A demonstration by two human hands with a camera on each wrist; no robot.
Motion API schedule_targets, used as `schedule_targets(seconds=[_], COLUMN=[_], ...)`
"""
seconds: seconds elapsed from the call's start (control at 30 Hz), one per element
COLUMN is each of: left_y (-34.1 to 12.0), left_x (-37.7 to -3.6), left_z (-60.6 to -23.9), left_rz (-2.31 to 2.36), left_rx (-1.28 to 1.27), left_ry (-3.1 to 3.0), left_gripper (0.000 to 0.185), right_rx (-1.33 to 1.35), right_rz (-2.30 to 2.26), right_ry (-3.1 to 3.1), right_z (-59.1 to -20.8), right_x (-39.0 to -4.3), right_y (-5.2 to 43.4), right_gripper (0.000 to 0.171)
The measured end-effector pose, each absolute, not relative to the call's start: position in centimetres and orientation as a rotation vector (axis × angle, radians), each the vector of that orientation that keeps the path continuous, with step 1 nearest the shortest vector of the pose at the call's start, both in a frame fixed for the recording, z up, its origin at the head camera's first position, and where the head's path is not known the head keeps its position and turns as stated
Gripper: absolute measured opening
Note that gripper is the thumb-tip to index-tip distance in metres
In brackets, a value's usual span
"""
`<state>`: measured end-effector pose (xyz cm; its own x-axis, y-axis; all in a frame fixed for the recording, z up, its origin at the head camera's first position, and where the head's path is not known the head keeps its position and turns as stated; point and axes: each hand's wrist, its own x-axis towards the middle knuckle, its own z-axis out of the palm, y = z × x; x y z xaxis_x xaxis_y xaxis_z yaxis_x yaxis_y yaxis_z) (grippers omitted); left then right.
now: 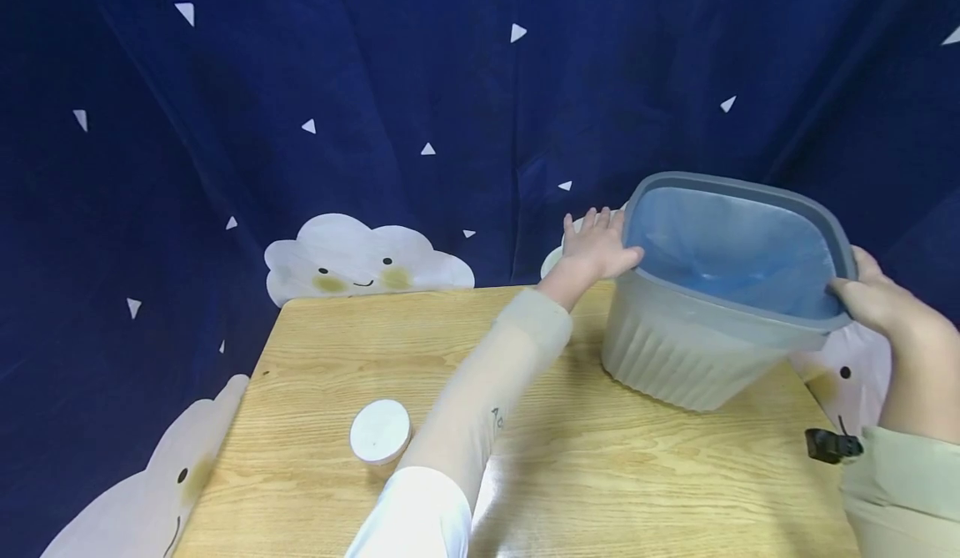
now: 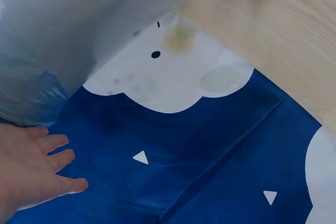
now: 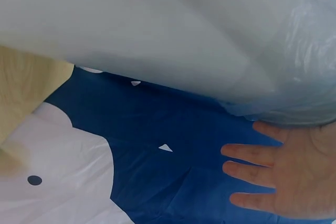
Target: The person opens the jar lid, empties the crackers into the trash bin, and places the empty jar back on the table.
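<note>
A pale ribbed trash bin [image 1: 686,349] with a grey rim [image 1: 738,305] and a blue plastic liner [image 1: 738,249] leans over the right side of the table. My left hand [image 1: 597,247] holds the bin's left side, thumb across the rim and the other fingers spread outside. At the opposite side, my right hand [image 1: 881,295] grips the rim with its thumb inside. The right wrist view shows that hand's other fingers [image 3: 249,175] straight and spread. In the left wrist view, the liner [image 2: 44,95] bunches beside my left hand [image 2: 31,169].
A round white-topped container [image 1: 381,431] stands on the wooden table [image 1: 322,358], left of my left forearm. Beyond the table hangs a dark blue cloth [image 1: 420,82] with white triangles and smiling clouds. A small black object [image 1: 832,445] sits at my right cuff.
</note>
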<state>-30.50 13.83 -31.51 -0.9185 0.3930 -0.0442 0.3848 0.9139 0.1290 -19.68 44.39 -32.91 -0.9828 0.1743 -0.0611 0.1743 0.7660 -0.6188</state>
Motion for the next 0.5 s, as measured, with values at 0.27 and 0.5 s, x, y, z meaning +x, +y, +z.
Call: schedule_targets(seconds=[0.27, 0.5], left_y=[13.1, 12.7], left_x=[-30.5, -30.6], left_z=[-31.5, -31.6], left_rz=[0.232, 0.217], left_rx=[0.600, 0.576], left_ry=[2.996, 2.996], left_gripper=[0.071, 0.071], right_rx=[0.251, 0.249], right_rz=[-0.983, -0.957], right_ry=[2.936, 2.928], right_z=[-32.5, -31.7], right_x=[-19.8, -19.4], right_y=[43.9, 42.4], right_gripper=[0.064, 0.065])
